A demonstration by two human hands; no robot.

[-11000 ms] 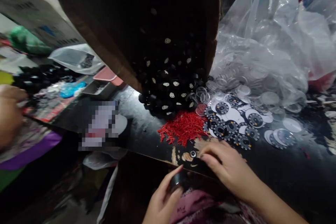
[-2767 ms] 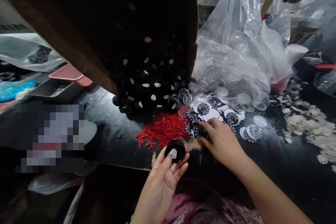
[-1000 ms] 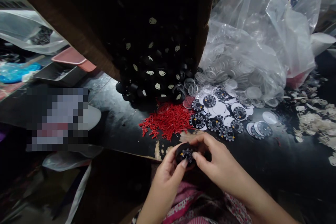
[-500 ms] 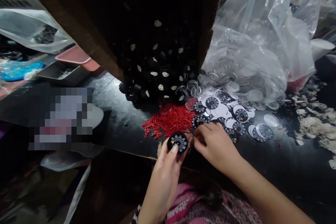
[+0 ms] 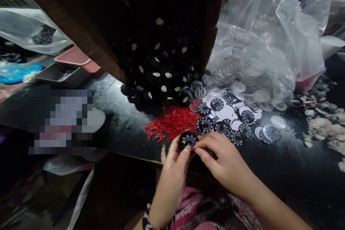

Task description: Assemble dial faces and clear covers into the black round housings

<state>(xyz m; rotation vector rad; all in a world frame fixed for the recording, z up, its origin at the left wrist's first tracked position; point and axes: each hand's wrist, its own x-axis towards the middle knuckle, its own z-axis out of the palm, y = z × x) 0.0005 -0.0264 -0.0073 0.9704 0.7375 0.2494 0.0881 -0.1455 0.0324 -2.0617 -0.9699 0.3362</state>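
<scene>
My left hand (image 5: 176,160) is closed on a round black gauge (image 5: 187,138) whose numbered dial faces up, near the table's front edge. Thumb and fingers of my right hand (image 5: 215,149) pinch a thin red pointer (image 5: 190,147) over the lower part of that dial. Just beyond lies a heap of red pointers (image 5: 175,122). To its right are scattered dial discs (image 5: 221,127), some showing black printed faces and others white backs.
A cardboard box (image 5: 218,25) on its side spills black round housings (image 5: 140,93). Clear plastic lenses (image 5: 238,73) lie by a plastic bag (image 5: 304,43). Pale small parts (image 5: 326,125) are at the right. A pink tray (image 5: 77,57) and a grey metal tray (image 5: 61,75) stand at left.
My left hand has shifted the gauge slightly right and up. My right hand now holds a red pointer over the dial, where before it was beside the gauge.
</scene>
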